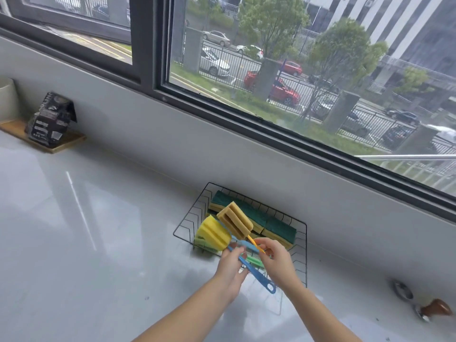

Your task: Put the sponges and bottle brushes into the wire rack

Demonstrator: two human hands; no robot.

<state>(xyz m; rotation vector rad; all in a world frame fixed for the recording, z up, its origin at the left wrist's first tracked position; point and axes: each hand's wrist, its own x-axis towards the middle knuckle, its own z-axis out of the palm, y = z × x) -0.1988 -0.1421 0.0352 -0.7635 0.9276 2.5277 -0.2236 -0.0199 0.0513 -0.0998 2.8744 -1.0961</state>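
Note:
A black wire rack (302,227) stands on the white counter against the wall, with several green-and-yellow sponges (266,222) lined up along its back. My left hand (232,266) grips the blue handle of a bottle brush with a yellow sponge head (213,233), which hangs over the rack's front left. My right hand (276,257) pinches the orange handle of a second brush with a tan sponge head (235,219), held above the sponges. A green brush (253,260) lies in the rack beneath both hands, mostly hidden.
A black carton (50,119) stands on a wooden board (65,145) at the far left beside a white container (7,98). A metal ring (402,290) and a brown knob (435,308) lie at the right. The wall and window sill rise just behind the rack.

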